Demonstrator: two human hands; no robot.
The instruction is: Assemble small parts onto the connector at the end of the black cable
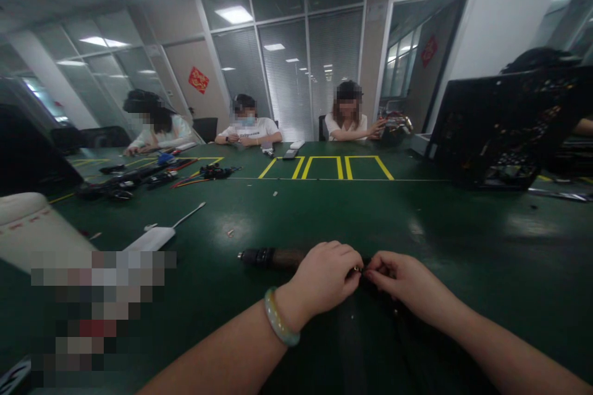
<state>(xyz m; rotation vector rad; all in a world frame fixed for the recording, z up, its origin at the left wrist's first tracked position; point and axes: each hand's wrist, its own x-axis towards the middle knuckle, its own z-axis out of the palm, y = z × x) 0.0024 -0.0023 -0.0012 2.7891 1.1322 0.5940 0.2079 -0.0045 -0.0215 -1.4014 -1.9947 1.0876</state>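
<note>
My left hand point(327, 274), with a pale green bangle point(280, 321) on its wrist, is closed in a pinch. Between its thumb and forefinger a small brassy glint shows, but the piece is too small and dark to name. Fingertips of my right hand point(401, 284) are pinched together just beside it, almost touching the left; what they grip is hidden. Behind my left hand lies a dark, round-bodied tool point(282, 258) with a black nose and metal tip pointing left, resembling an electric screwdriver. Its right end is covered by my hand.
On the green table point(319, 216) a white adapter with a cable point(151, 239) lies left, near a pale rounded object point(41, 228). Dark cables and parts point(120, 182) spread behind. A large black panel point(500, 129) stands right. Several people sit across the table.
</note>
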